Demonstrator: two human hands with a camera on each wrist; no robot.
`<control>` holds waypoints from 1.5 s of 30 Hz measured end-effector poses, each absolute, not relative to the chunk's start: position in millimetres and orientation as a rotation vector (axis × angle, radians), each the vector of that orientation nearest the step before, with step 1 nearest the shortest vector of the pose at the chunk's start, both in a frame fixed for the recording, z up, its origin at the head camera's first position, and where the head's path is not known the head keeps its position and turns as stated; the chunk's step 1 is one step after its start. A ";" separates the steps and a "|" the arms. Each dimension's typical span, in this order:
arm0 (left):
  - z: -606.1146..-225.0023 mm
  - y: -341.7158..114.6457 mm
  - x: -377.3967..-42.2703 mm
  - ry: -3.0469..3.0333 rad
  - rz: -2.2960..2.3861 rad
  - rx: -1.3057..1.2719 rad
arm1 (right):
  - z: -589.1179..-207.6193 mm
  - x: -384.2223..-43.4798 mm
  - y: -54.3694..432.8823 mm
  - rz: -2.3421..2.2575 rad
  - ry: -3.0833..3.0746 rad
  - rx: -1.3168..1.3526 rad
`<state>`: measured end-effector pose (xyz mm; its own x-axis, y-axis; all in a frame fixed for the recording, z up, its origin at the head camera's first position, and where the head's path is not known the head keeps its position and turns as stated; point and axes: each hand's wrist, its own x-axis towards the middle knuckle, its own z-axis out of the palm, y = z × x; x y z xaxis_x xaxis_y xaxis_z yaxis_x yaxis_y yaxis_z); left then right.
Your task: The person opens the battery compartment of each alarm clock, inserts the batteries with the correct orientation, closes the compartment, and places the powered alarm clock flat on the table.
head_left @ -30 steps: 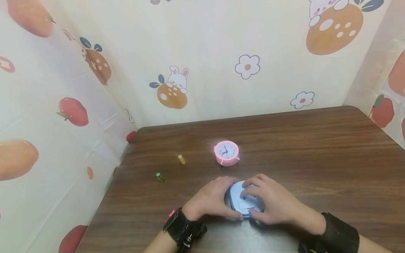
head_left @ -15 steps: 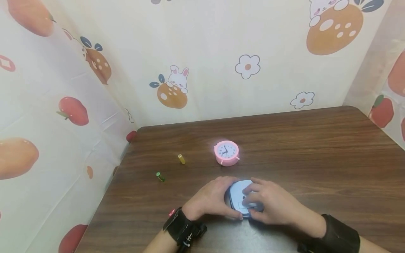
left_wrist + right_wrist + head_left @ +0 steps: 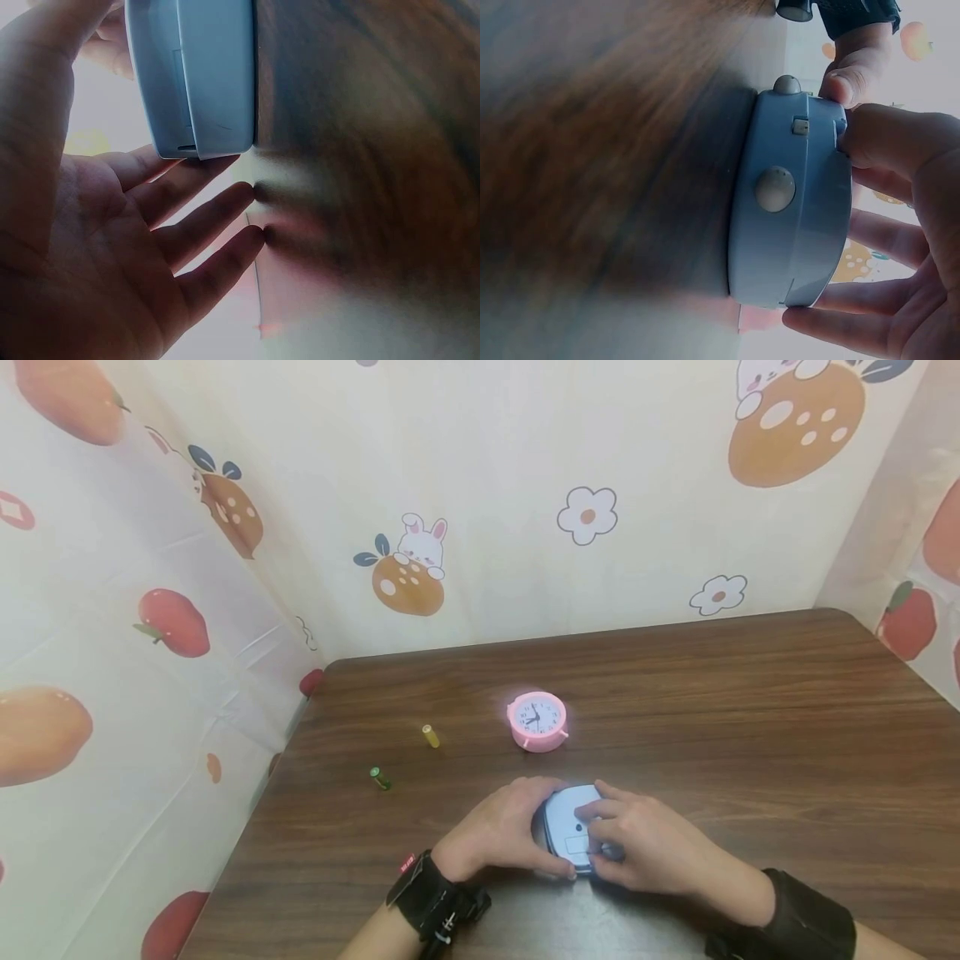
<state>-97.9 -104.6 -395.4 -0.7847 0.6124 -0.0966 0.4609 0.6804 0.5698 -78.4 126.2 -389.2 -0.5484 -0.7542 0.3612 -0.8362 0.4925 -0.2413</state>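
Note:
A light-blue alarm clock [image 3: 567,818] with rounded corners lies on the table, its back turned up and its face hidden. My left hand [image 3: 504,831] holds it along its left side, thumb at the near edge and fingers at the far edge. Over its right part, my right hand [image 3: 648,843] has curled fingers on the back and the thumb at the near edge, covering much of it. In the right wrist view, a round foot [image 3: 775,189] and a small switch [image 3: 801,126] show on the clock's side.
A pink alarm clock [image 3: 537,742] stands behind the blue one. Off to the left lie a yellow battery [image 3: 431,737] and a green battery [image 3: 380,778]. The brown wooden table [image 3: 750,718] backs onto a curtain [image 3: 495,527] printed with fruit and rabbits.
My right fingers have shifted slightly to the right across the blue alarm clock's back, uncovering more of its middle. The left hand has kept its hold; the clock has barely moved.

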 end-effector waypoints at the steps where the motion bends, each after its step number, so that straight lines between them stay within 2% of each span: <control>1: -395.3 -104.8 -98.0 2.615 0.777 0.854 | -388.9 -78.3 126.2 0.578 -2.528 1.369; 17: -396.4 -105.7 -98.9 2.605 0.798 0.831 | -388.9 -77.2 123.7 0.581 -2.482 1.400; 24: -396.9 -105.1 -98.7 2.595 0.809 0.829 | -388.5 -78.2 123.5 0.671 -2.474 1.357; 45: -397.5 -105.6 -99.2 2.602 0.815 0.850 | -392.9 -80.1 125.7 0.558 -2.382 1.271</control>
